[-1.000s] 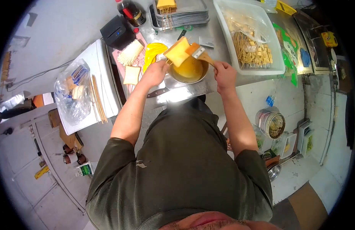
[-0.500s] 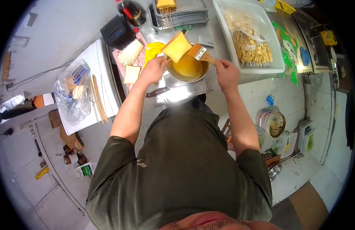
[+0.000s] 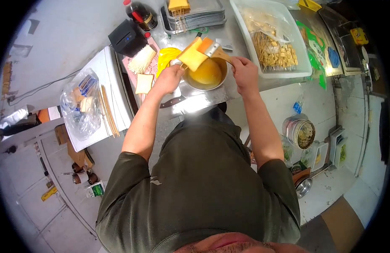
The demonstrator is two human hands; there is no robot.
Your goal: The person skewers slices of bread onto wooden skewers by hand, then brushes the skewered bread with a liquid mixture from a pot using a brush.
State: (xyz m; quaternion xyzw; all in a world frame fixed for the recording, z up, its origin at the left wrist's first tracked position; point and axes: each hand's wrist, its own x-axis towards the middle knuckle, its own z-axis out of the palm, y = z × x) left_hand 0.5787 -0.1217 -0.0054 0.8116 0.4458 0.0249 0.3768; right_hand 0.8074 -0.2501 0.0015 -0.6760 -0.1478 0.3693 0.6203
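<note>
My left hand [image 3: 169, 79] is closed around the skewers of a yellow-coated bread slice [image 3: 192, 58], which it holds tilted above a metal pot [image 3: 224, 71]. Yellow liquid [image 3: 206, 76] fills the lower part of the pot. A wide wooden-handled brush [image 3: 222, 55] is gripped in my right hand [image 3: 246, 76], and its bristles lie against the upper right of the slice. Left of my left hand, a plain bread slice [image 3: 144, 83] on skewers rests near a pink board [image 3: 127, 63]. A knife [image 3: 172, 101] lies at the table's front edge.
Stacked metal trays [image 3: 199, 23] and a dark bottle [image 3: 140, 14] stand at the back. On the right is a white bin [image 3: 306, 63] of skewered pieces. Loose sticks [image 3: 107, 111] and a plastic bag [image 3: 79, 118] lie on the white surface at left.
My right hand has moved slightly left and up, bringing the brush further onto the bread slice. The slice, in my left hand, has shifted only a little.
</note>
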